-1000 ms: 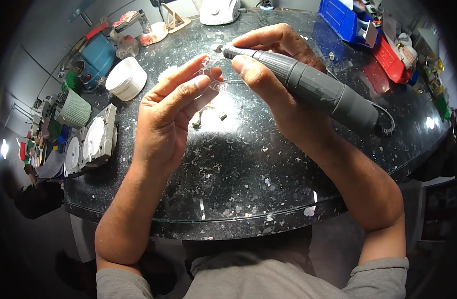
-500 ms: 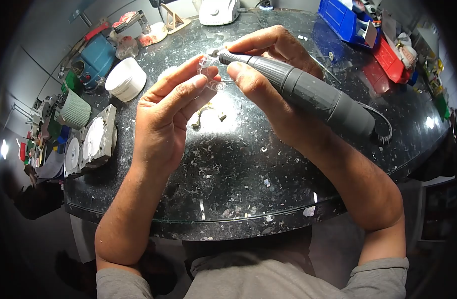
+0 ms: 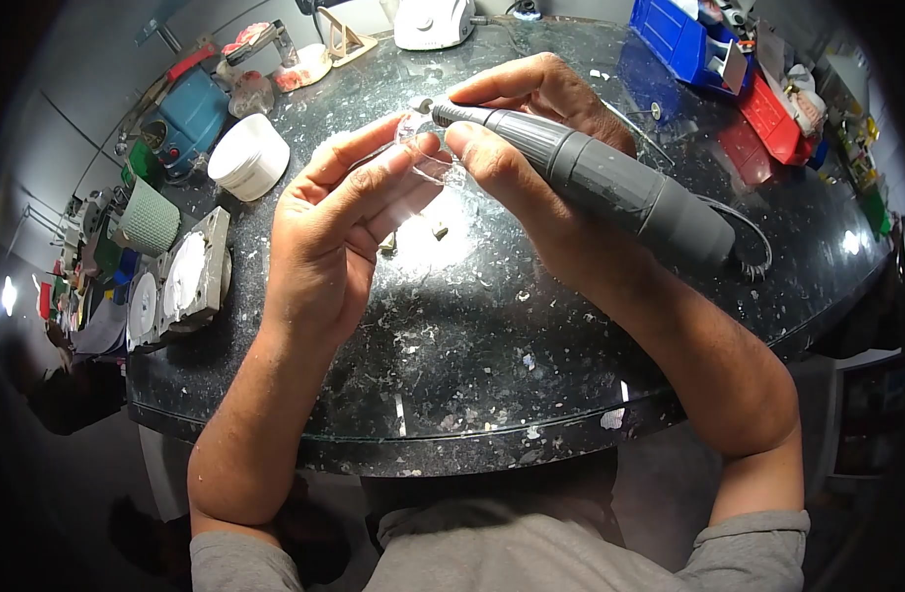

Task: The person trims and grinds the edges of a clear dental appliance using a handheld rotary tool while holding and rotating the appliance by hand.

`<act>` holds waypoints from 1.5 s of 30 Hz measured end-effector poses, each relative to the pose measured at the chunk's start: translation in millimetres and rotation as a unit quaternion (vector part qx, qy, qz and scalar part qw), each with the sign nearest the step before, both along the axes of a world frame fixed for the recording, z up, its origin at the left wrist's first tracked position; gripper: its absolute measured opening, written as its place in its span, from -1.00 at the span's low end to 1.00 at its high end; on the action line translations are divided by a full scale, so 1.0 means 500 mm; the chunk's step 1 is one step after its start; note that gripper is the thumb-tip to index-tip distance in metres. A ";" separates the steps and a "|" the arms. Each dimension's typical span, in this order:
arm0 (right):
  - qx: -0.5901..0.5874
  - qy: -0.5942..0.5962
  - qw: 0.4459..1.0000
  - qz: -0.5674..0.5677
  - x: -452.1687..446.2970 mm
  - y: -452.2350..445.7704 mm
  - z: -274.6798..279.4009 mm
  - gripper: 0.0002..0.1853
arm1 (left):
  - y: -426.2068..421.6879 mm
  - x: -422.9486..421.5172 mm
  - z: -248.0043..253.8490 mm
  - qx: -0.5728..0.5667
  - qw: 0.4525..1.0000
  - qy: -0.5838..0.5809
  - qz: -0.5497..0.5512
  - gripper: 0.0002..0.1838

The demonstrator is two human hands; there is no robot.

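My left hand [image 3: 339,197] pinches a clear, arch-shaped dental aligner [image 3: 435,176] between thumb and fingers. Wrapped round a dark grey rotary handpiece [image 3: 610,183] is my right hand [image 3: 512,158], its thumb close to the aligner's right side. A small round grinding tip [image 3: 422,104] at the handpiece's front end sits at the aligner's upper edge; I cannot tell whether they touch. A cable loops from the back of the handpiece. Under the hands, small brownish pieces [image 3: 439,232] lie in the bright patch of light on the speckled black worktop [image 3: 472,375].
A white tub [image 3: 249,158], a plaster-filled metal flask [image 3: 201,266] and a green woven cup [image 3: 149,222] stand on the left. At the back is a white control box [image 3: 433,24]. Blue [image 3: 675,44] and red bins [image 3: 768,123] hold items at right. Shavings litter the worktop.
The aligner has turned in my left fingers, its lower end now further right and lower. The handpiece has shifted slightly left.
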State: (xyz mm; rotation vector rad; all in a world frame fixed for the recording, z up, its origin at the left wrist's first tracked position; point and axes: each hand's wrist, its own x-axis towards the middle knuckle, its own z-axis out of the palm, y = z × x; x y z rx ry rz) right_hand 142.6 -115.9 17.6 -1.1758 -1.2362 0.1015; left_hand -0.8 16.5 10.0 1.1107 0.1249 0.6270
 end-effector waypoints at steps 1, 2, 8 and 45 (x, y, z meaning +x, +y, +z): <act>0.002 -0.007 1.000 -0.002 0.002 0.002 -0.003 -0.70 | 0.001 0.000 -0.001 0.001 1.000 0.000 0.001 -0.57; 0.005 -0.014 1.000 -0.004 0.003 0.004 -0.005 -0.71 | 0.002 0.000 -0.003 0.001 1.000 0.000 0.002 -0.57; 0.019 -0.009 0.999 -0.039 -0.004 -0.006 0.010 -0.74 | 0.001 0.000 0.002 -0.004 1.000 -0.001 0.000 -0.56; -0.011 0.032 0.999 -0.010 -0.015 -0.006 0.009 -0.75 | -0.004 0.000 0.006 -0.004 1.000 0.001 0.000 -0.55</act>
